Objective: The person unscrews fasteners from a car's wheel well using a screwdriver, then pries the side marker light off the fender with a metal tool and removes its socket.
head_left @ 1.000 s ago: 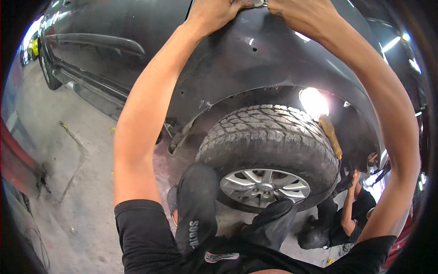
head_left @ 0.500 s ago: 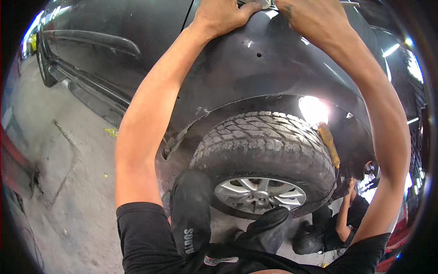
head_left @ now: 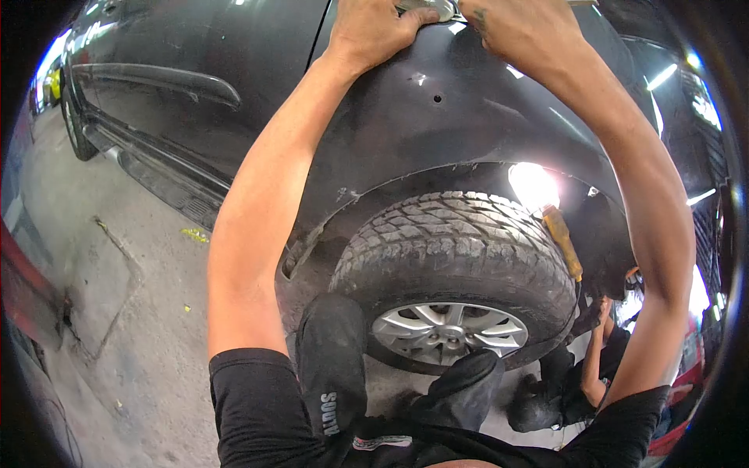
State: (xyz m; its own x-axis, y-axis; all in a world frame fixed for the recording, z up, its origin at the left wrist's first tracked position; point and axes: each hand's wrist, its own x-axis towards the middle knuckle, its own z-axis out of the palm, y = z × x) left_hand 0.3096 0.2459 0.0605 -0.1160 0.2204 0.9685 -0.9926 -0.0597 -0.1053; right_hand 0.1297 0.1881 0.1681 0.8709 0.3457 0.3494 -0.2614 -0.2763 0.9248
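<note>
Up past the tire (head_left: 452,234), at the top edge of the view, your left hand (head_left: 368,33) has its thumb laid against a shiny, rounded piece (head_left: 441,8), probably to steady it, and your right hand (head_left: 521,27) bends in close on the other side. Those right fingers look curled, but whether they grip anything is impossible to tell; the left ones run out of view, so no call there either. Straight below your fingers, the dark fender (head_left: 484,117) shows a small round hole (head_left: 438,99). Lower again, a glowing lamp (head_left: 534,186) with a yellow handle (head_left: 562,243) seems to rest on the tread, perhaps to light the wheel arch (head_left: 437,179). And that bulky tire sits between your knees (head_left: 331,324) and the fender, so you're reaching over it! Far below your right fingers, a co-worker (head_left: 593,370) is down low, likely limiting room on that side.
</note>
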